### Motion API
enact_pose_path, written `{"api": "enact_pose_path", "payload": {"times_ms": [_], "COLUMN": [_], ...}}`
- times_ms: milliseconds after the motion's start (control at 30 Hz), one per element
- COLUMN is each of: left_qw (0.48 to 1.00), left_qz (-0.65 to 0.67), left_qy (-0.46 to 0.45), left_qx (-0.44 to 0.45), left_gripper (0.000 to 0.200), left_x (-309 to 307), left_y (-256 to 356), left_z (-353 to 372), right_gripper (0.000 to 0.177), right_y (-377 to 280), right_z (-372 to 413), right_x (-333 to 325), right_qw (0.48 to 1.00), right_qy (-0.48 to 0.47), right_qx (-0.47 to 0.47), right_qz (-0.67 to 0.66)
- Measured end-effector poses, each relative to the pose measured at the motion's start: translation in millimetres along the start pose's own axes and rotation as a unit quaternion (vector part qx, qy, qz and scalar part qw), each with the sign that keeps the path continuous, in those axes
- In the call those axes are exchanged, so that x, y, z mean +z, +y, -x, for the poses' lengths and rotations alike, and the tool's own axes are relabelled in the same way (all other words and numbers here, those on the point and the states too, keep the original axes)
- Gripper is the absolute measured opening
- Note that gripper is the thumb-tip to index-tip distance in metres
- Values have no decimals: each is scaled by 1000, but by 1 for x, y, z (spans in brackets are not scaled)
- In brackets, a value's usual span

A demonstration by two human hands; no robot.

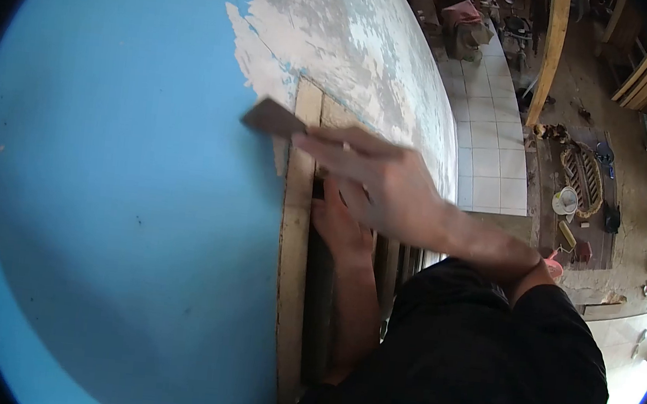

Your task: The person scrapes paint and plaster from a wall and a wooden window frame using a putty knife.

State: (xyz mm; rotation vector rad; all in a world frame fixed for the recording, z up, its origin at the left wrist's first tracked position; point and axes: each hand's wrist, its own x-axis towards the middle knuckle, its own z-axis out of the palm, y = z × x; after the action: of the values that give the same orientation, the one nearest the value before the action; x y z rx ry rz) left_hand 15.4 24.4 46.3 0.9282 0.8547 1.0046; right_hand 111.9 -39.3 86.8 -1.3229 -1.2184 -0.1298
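My right hand (388, 177) is closed around a scraper, slightly blurred. Its flat dark blade (273, 118) lies against the blue wall (142, 145), near the ragged edge where paint has come off. Below and partly behind it, my left hand (341, 223) reaches into the opening beside the pale wooden frame (292, 277), fingers curled at the frame's inner edge. Some of those fingers are hidden. Above the frame, a patch of bare, mottled grey-white plaster (317, 22) shows, with a thin crack running into the blue paint.
Far below on the right are a white tiled surface (494, 133) and a brown floor area holding a white bucket (565, 200), a paint roller (567, 235) and a woven oval item (581, 180). A wooden post (549, 60) stands at the upper right.
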Motion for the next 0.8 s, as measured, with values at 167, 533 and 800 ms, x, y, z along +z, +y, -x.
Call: {"api": "enact_pose_path", "payload": {"times_ms": [167, 533, 800], "left_qw": [999, 995, 996], "left_qz": [40, 45, 75], "left_qy": [15, 69, 40], "left_qx": [19, 55, 0], "left_gripper": [27, 34, 42], "left_x": [-7, 16, 10], "left_y": [-10, 1, 4], "left_z": [-5, -2, 1], "right_gripper": [47, 48, 48], "right_y": [7, 10, 7], "right_z": [-10, -32, -23], "right_x": [3, -4, -2], "right_qw": [1000, 1000, 999], "right_qy": [8, -1, 9], "right_qx": [-15, -22, -32], "right_qz": [2, -3, -11]}}
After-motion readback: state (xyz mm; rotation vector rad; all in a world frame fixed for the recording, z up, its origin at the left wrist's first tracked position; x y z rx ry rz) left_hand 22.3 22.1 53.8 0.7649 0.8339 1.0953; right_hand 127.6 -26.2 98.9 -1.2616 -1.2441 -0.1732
